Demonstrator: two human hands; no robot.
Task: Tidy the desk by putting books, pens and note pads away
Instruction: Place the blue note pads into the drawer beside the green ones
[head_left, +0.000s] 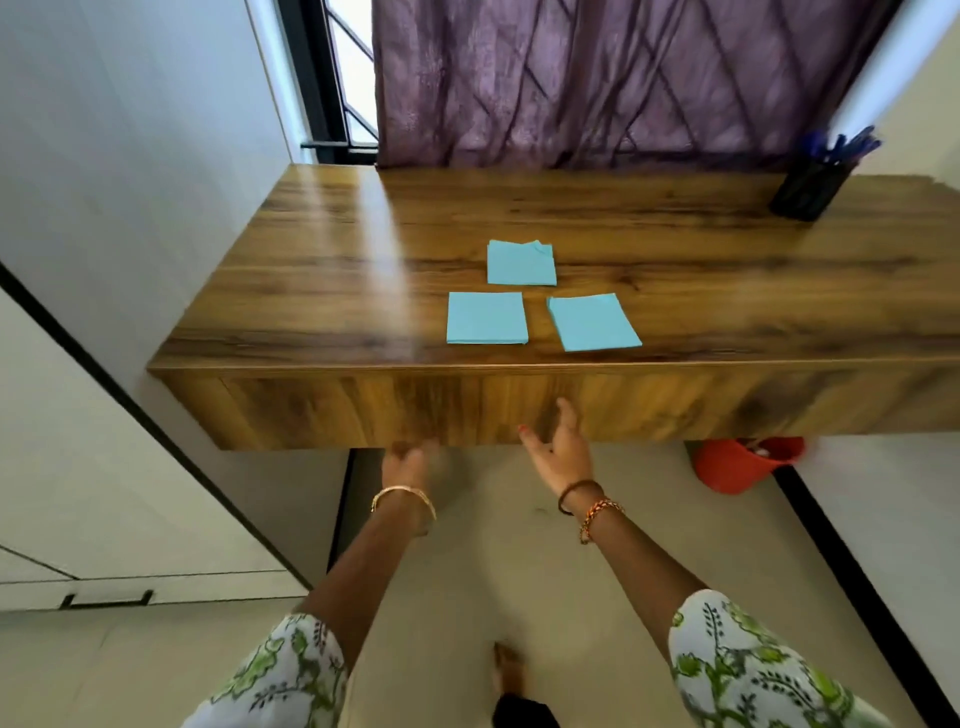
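Observation:
Three light blue note pads lie on the wooden desk (311, 270): one at the back (521, 263), one front left (487, 318), one front right (592, 322). A black pen holder (810, 189) full of blue pens stands at the desk's back right. My left hand (410, 460) reaches to the lower edge of the desk's front panel, and its fingers are blurred. My right hand (558, 447) is raised in front of the panel with the fingers spread and holds nothing. Both hands are below the desk top, apart from the pads.
A purple curtain (597, 78) hangs behind the desk, with a window to its left. A white wall and cabinet (104, 364) stand on the left. An orange bin (737, 465) sits on the floor under the desk's right side. My foot (509, 670) is on the beige floor.

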